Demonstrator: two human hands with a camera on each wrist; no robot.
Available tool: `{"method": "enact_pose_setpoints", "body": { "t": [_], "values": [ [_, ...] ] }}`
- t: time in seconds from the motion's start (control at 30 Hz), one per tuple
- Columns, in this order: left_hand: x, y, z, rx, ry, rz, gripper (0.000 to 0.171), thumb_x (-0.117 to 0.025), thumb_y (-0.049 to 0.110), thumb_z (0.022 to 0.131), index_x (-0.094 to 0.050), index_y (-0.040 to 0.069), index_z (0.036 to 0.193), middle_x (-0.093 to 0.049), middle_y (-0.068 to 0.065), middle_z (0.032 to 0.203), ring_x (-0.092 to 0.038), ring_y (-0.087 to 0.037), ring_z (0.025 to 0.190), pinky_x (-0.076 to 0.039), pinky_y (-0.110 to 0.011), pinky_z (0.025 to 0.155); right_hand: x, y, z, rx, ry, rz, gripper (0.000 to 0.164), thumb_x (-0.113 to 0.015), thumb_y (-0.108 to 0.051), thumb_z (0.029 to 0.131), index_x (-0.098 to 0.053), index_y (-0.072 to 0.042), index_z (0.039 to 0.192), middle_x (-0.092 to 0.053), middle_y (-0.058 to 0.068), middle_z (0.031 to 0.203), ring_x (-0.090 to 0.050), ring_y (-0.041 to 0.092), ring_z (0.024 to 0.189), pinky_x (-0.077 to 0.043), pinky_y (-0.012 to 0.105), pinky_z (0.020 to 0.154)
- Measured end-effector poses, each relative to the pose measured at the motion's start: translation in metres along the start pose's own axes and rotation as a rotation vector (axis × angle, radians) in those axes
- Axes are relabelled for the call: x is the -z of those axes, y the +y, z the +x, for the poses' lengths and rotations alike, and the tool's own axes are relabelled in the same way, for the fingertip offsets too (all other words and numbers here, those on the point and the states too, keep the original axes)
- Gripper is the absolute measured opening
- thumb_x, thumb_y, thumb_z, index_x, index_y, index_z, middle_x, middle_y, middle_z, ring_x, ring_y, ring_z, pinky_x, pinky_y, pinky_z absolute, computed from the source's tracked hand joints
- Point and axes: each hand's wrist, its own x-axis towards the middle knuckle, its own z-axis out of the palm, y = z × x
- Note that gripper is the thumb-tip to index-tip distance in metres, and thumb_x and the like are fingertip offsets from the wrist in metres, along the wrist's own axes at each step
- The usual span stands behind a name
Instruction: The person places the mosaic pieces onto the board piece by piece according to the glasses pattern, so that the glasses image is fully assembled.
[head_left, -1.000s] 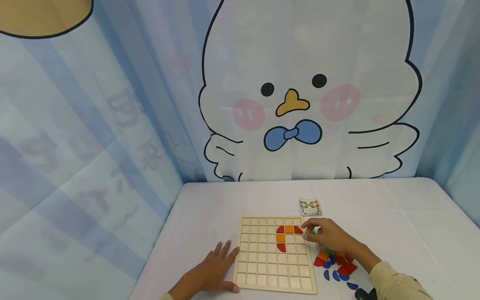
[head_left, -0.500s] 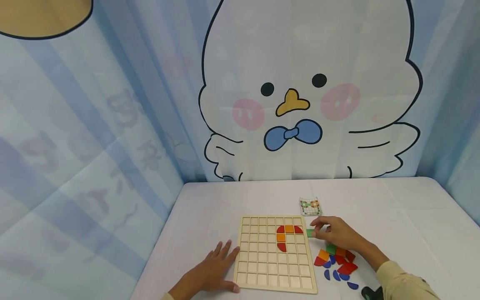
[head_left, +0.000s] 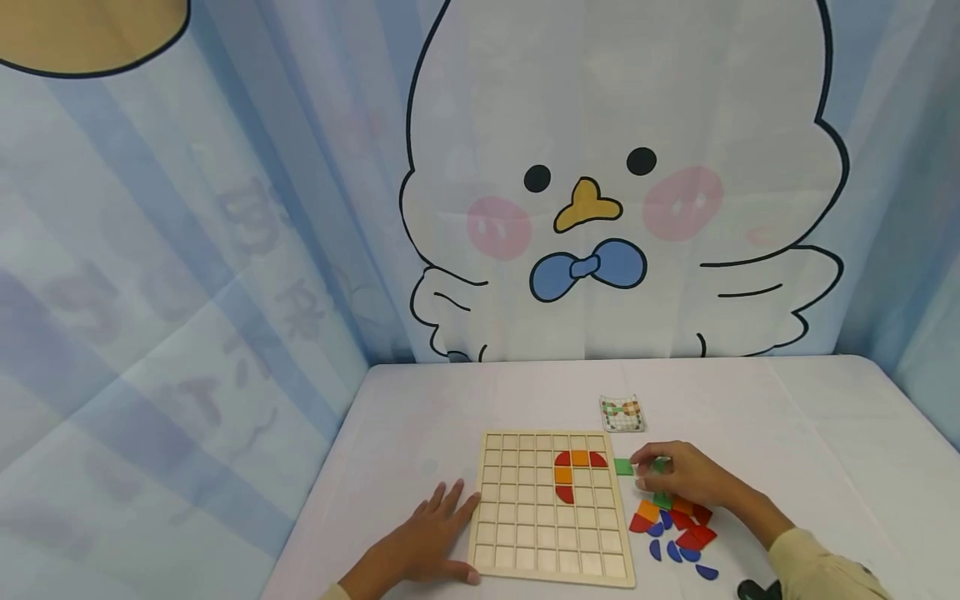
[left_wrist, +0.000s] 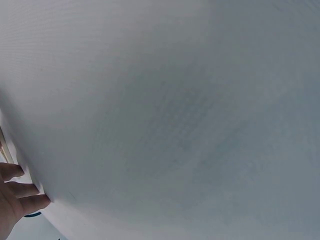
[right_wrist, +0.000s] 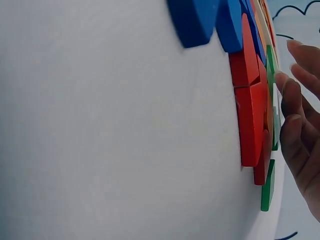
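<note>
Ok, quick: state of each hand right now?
Left hand: open, beside the gridded wooden board.
Right hand: open near a green tile, nothing visibly held.

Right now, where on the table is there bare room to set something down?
Bare: the table right of the card, out to the table's right edge; also the stretch beyond the board, left of the card. Crowded: right of the board, where loose tiles bunch up by the right grip; the left grip sits by the board's left edge.
</note>
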Motion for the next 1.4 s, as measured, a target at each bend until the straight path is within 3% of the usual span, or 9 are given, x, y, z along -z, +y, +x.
{"method": "enact_pose_setpoints", "body": {
  "t": [0.23, 0.47, 0.83, 1.03, 1.27, 1.4],
  "values": [
    [0.001, 0.002, 0.001, 0.028, -0.022, -0.012, 0.107, -0.063, 0.079, 0.075, -0.025, 0.025, 0.16, -0.019, -0.017, 0.167, -0.02, -0.045, 0.152, -0.033, -0.062, 0.114, 0.003, 0.0, -0.014, 0.058, -0.102, -0.023, 0.035, -0.082, -0.031, 0.083, -0.073, -0.016, 0.113, -0.069, -0.001, 0.107, -0.053, 0.012, 0.08, -0.047, 0.02, 0.066],
    [0.002, 0.002, 0.002, 0.035, -0.025, -0.007, 0.108, -0.064, 0.079, 0.075, -0.026, 0.026, 0.16, -0.019, -0.016, 0.167, -0.021, -0.045, 0.152, -0.033, -0.062, 0.114, 0.003, 0.001, -0.021, 0.111, -0.162, -0.027, 0.023, -0.081, -0.028, 0.084, -0.078, -0.024, 0.107, -0.061, -0.003, 0.103, -0.053, 0.009, 0.089, -0.049, 0.019, 0.075],
    [0.0, -0.001, 0.001, 0.006, -0.005, -0.007, 0.107, -0.062, 0.079, 0.076, -0.025, 0.025, 0.161, -0.019, -0.017, 0.167, -0.02, -0.046, 0.151, -0.033, -0.063, 0.114, 0.001, -0.001, -0.022, 0.119, -0.169, -0.05, 0.023, -0.081, -0.028, 0.085, -0.078, -0.022, 0.106, -0.058, -0.001, 0.105, -0.052, 0.009, 0.083, -0.049, 0.019, 0.071],
    [0.0, 0.0, 0.001, 0.009, -0.009, -0.01, 0.107, -0.063, 0.078, 0.076, -0.026, 0.025, 0.16, -0.02, -0.018, 0.167, -0.021, -0.046, 0.151, -0.033, -0.063, 0.113, 0.002, -0.001, -0.022, 0.109, -0.169, -0.063, 0.018, -0.08, -0.03, 0.086, -0.075, -0.025, 0.102, -0.06, -0.003, 0.105, -0.053, 0.013, 0.094, -0.047, 0.016, 0.081],
    [0.002, 0.002, -0.001, 0.006, -0.005, -0.013, 0.107, -0.064, 0.077, 0.076, -0.026, 0.024, 0.16, -0.02, -0.018, 0.166, -0.021, -0.046, 0.151, -0.033, -0.062, 0.114, -0.002, -0.001, -0.022, 0.085, -0.192, 0.0, 0.021, -0.079, -0.027, 0.087, -0.068, -0.018, 0.103, -0.06, 0.0, 0.093, -0.053, 0.013, 0.076, -0.044, 0.021, 0.063],
    [0.003, 0.001, -0.002, 0.002, -0.008, -0.02, 0.107, -0.063, 0.078, 0.076, -0.026, 0.022, 0.16, -0.02, -0.019, 0.166, -0.02, -0.046, 0.151, -0.032, -0.062, 0.115, -0.004, -0.002, -0.021, 0.084, -0.191, 0.007, 0.021, -0.079, -0.027, 0.088, -0.067, -0.017, 0.101, -0.06, 0.0, 0.092, -0.053, 0.012, 0.072, -0.044, 0.021, 0.061]
  ]
}}
